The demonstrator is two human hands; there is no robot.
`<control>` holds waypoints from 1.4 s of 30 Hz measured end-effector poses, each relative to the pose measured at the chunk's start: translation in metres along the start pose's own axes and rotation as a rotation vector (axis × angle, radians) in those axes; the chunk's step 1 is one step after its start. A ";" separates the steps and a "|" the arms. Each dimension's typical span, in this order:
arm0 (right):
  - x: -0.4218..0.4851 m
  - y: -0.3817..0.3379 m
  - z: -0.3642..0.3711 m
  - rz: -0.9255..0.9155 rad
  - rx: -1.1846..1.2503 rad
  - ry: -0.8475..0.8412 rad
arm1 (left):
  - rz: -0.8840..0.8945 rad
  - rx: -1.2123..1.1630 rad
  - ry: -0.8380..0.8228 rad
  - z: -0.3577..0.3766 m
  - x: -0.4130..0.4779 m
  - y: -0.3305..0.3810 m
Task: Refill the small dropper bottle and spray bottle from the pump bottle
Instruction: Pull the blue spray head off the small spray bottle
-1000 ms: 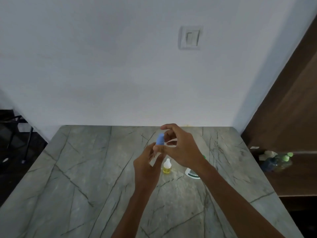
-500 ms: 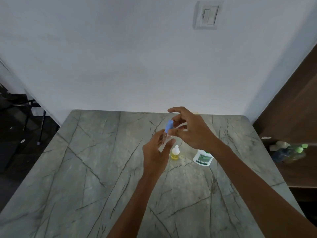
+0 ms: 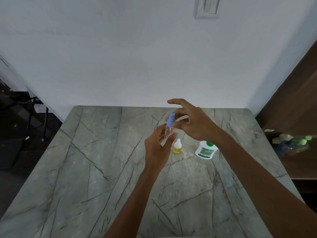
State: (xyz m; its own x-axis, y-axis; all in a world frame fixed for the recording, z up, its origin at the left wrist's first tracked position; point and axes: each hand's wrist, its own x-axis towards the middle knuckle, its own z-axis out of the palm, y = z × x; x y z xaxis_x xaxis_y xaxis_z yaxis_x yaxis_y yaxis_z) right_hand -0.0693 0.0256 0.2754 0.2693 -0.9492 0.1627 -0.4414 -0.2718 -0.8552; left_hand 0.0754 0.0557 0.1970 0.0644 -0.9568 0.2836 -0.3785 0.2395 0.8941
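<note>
Spray bottle (image 3: pixel 169 130) held above the marble table (image 3: pixel 85 169), apparently for opening.
The left hand (image 3: pixel 157 150) grips its clear body steady; the right hand (image 3: pixel 195 122) pinches the blue head (image 3: pixel 171 120). The dropper bottle (image 3: pixel 177 146) and pump bottle (image 3: pixel 205 150) wait just right.

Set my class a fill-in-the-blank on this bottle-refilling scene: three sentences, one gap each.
1. The left hand holds the spray bottle, whose top is ____ in colour.
2. The liquid in the dropper bottle is ____.
3. On the table, the pump bottle stands to the ____ of the dropper bottle.
Missing words: blue; yellow; right.
</note>
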 end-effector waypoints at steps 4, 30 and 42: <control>-0.001 -0.002 -0.002 -0.018 -0.039 -0.025 | -0.011 0.007 -0.004 0.000 -0.002 -0.001; -0.006 -0.008 0.000 -0.039 -0.093 0.062 | 0.042 -0.011 0.008 -0.005 -0.005 0.006; -0.003 -0.014 0.005 -0.023 -0.118 0.033 | 0.047 -0.021 -0.006 -0.011 -0.005 0.003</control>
State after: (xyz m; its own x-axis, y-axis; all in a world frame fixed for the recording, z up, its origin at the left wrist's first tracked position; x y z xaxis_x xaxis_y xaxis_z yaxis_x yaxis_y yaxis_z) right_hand -0.0594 0.0326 0.2840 0.2532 -0.9466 0.1996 -0.5335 -0.3087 -0.7875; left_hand 0.0841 0.0631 0.2026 0.0416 -0.9452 0.3239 -0.3616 0.2880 0.8868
